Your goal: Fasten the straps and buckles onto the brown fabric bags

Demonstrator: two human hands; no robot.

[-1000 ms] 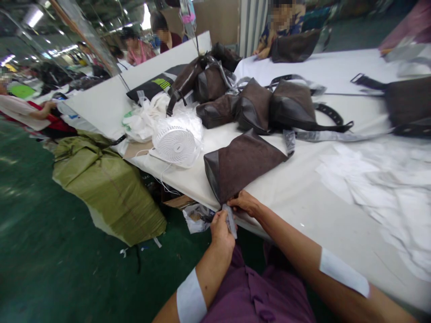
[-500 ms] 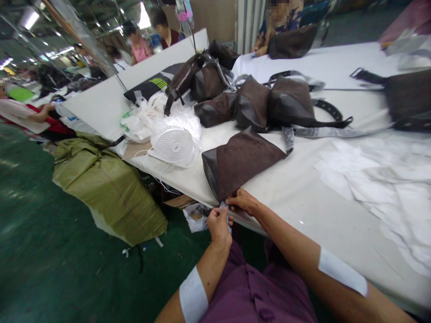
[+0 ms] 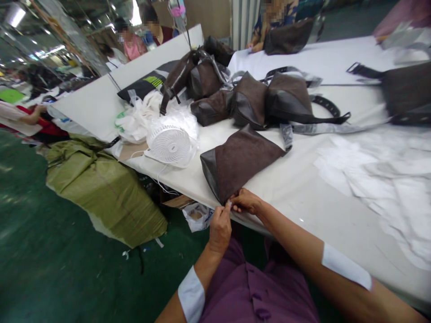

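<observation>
A brown suede bag [image 3: 240, 159] with a dark leather side lies on the white table [image 3: 303, 197] at its near edge. My right hand [image 3: 247, 202] pinches the bag's near corner, fingers closed. My left hand [image 3: 220, 226] is raised to the same corner, fingers pinched on a small grey strip that barely shows at the fingertips. Both hands meet at the table's edge, above my purple clothing.
A small white fan [image 3: 170, 146] and white plastic bags [image 3: 141, 119] lie left of the bag. Several more brown bags [image 3: 269, 101] with straps sit behind. White paper sheets [image 3: 387, 175] lie right. A green sack [image 3: 101, 188] rests on the floor. Other people work farther off.
My left hand has risen toward the bag's corner; the grey strip that hung from it is now mostly out of sight between the fingers.
</observation>
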